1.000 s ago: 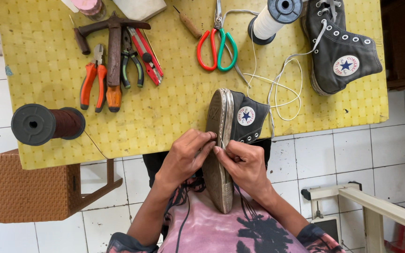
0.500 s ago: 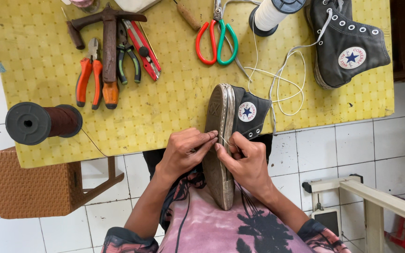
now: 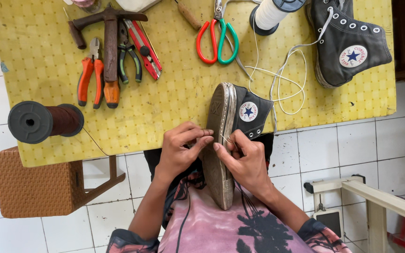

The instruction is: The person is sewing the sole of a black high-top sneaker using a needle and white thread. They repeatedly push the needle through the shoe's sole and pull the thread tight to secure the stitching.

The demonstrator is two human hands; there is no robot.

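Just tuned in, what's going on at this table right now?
A person is working on a black high-top shoe held on its side, sole facing left, toe on the yellow table and heel in the lap. The left hand steadies the sole; the right hand pinches a thin thread or needle at the sole's edge. The other shoe, scissors, pliers, a hammer and thread spools lie on the table, untouched.
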